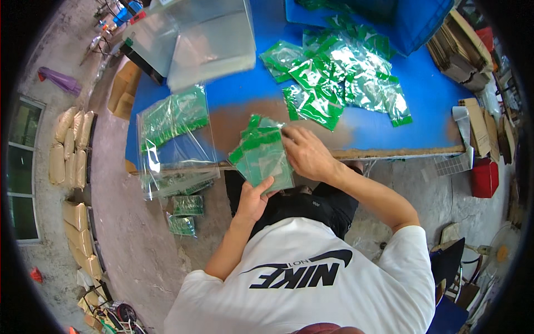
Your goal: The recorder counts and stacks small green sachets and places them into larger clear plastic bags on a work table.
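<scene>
At frame centre, the left hand [253, 201] pinches the fanned green packets [260, 156] from below; the right hand [307, 154], closure indeterminable, meets their upper-right edge.

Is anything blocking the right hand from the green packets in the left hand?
Nothing visible is. The right hand is at the upper right edge of the green packets; the left hand holds their lower end.
</scene>
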